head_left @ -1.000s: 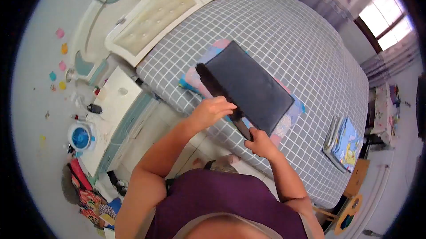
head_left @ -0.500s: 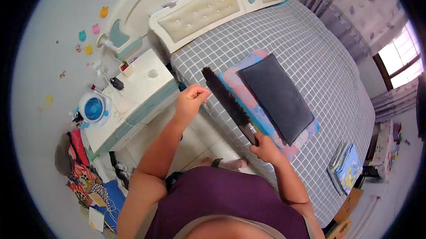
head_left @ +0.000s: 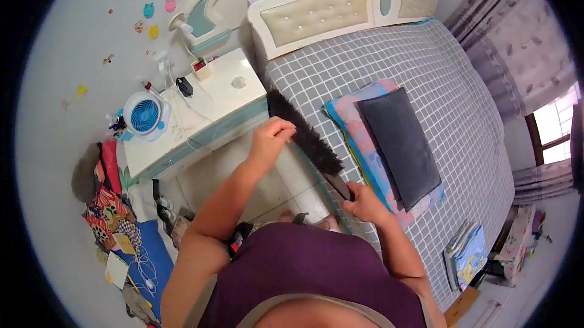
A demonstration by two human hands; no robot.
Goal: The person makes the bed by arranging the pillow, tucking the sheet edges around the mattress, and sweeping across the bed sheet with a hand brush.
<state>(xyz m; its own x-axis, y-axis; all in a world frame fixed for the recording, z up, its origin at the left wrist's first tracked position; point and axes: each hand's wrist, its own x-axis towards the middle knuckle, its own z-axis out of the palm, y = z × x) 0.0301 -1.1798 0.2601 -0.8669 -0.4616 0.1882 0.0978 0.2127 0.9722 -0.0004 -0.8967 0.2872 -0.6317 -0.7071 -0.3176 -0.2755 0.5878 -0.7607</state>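
Observation:
A long dark-bristled brush (head_left: 307, 136) slants over the near edge of the bed. My right hand (head_left: 366, 203) is closed round its handle. Just left of the bristles is my left hand (head_left: 272, 139), its fingers pinched together; whatever they hold, if anything, is too small to make out. On the grey checked bed (head_left: 462, 115) lies a folded pink and blue cloth (head_left: 353, 115), with a dark grey flat cushion (head_left: 401, 148) on top of it.
To the left stands a white bedside cabinet (head_left: 228, 106) with a blue and white fan (head_left: 146, 116). Piled clothes (head_left: 109, 206) are at the far left. Folded bedding (head_left: 468, 255) lies on the bed's right part. A padded headboard (head_left: 322, 11) rises behind.
The view has turned left. The brush has moved left, off the cloth and cushion to the bed's edge. My left hand has come away from the brush's lower part, its fingers now closed.

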